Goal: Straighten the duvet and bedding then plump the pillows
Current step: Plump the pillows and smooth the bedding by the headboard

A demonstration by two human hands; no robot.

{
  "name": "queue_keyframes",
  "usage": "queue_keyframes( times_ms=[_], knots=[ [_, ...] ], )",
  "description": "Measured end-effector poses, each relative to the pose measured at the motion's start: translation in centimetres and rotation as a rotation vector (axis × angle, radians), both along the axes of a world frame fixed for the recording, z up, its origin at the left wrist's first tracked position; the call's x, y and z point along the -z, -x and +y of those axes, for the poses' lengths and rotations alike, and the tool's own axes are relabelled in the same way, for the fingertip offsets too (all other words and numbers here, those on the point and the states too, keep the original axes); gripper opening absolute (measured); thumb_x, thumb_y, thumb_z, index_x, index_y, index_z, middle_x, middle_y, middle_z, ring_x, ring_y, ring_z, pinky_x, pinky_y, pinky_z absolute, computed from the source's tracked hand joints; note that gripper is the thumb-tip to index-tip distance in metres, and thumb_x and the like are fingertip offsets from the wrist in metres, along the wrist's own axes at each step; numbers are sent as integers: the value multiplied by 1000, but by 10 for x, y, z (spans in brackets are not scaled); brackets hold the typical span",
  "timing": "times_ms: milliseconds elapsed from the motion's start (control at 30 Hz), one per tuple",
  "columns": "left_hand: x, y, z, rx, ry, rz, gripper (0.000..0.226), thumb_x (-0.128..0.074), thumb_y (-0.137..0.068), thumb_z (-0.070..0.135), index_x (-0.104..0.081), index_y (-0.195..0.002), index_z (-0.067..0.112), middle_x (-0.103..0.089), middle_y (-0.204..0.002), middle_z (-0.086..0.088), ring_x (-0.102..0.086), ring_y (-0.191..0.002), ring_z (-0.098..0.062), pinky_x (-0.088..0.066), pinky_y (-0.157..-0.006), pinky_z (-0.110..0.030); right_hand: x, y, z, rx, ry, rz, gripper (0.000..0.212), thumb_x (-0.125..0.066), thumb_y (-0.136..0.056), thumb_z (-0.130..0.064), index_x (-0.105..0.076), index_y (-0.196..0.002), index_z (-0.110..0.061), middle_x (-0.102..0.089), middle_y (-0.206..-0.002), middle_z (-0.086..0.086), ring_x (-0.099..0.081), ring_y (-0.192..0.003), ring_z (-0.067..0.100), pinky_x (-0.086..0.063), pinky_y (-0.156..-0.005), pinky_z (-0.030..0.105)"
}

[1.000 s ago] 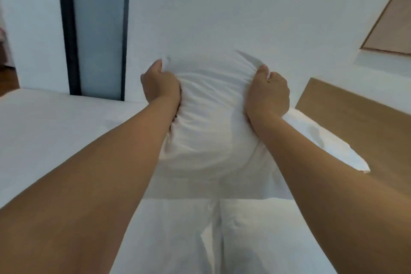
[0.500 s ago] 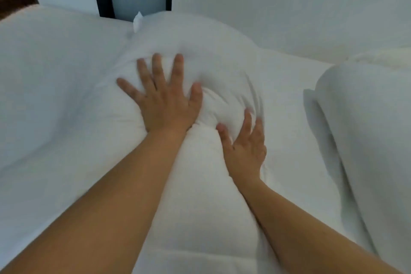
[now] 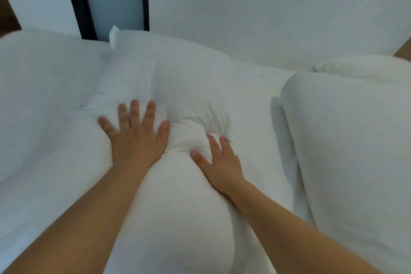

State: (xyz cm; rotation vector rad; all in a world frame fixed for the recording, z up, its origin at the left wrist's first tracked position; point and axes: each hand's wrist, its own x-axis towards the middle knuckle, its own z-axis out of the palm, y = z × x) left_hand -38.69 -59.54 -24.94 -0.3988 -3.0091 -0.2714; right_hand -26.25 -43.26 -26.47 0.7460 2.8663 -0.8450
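Head view: left hand [image 3: 135, 140] and right hand [image 3: 219, 164], fingers [image 3: 134, 110] spread flat, press the soft, light pillow [image 3: 178, 207]; grasp its 12 o'clock corners.

Plain white pillow [image 3: 178, 87], white duvet [image 3: 347, 140], dark door frame [image 3: 75, 0].

Bedroom, white bed [image 3: 44, 87], plump pillows [image 3: 347, 140] (wooden headboard [image 3: 403, 52] corner)
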Motion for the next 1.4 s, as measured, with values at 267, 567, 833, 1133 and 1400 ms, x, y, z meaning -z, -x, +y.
queue_keyframes(
  times_ms=[267, 567, 833, 1133, 1400],
  knots=[
    [-113, -74, -1, 27, 30, -379, 76, -7, -90, 73, -9, -155, 35, -6, -163, 2, -10, -148, -32, -2, -117, -57, -134, -125, 37, -62, -21, -105, 68, -51, -96, -40, -13, -153, -38, -37, -153, 4, -30, -142, 25, -13, -120, 47],
    [-266, -265, 134, 521, 3, 101, 63, -12, -98, 58, -13, -154, 29, -9, -163, -3, -8, -149, -29, -1, -118, -55, -261, -295, 117, 212, -250, 183, 67, -50, -92, -32, -21, -152, -28, -51, -138, 5, -36, -137, 23, -8, -118, 46],
    [-315, -415, 231, 710, -39, 187, 63, -13, -99, 58, -14, -154, 28, -9, -162, -4, -7, -149, -27, 0, -118, -55, -287, -449, 193, 446, -297, 241, 70, -50, -91, -36, -19, -154, -27, -34, -154, 3, -13, -148, 27, -2, -119, 49],
    [-294, -463, 326, 827, 64, 50, 65, -14, -98, 60, -11, -155, 27, -4, -163, -4, -2, -149, -26, 0, -119, -54, -272, -512, 271, 590, -414, 211, 75, -51, -91, -35, -12, -154, -27, -20, -159, 4, -10, -148, 25, 0, -118, 50],
    [-243, -417, 437, 955, 171, -61, 66, -20, -98, 57, -12, -155, 25, -14, -160, -8, -16, -145, -30, -6, -118, -52, -241, -467, 392, 616, -792, -17, 71, -42, -92, -29, -9, -155, -26, -30, -154, 6, -12, -148, 29, 4, -119, 49]
  ],
)
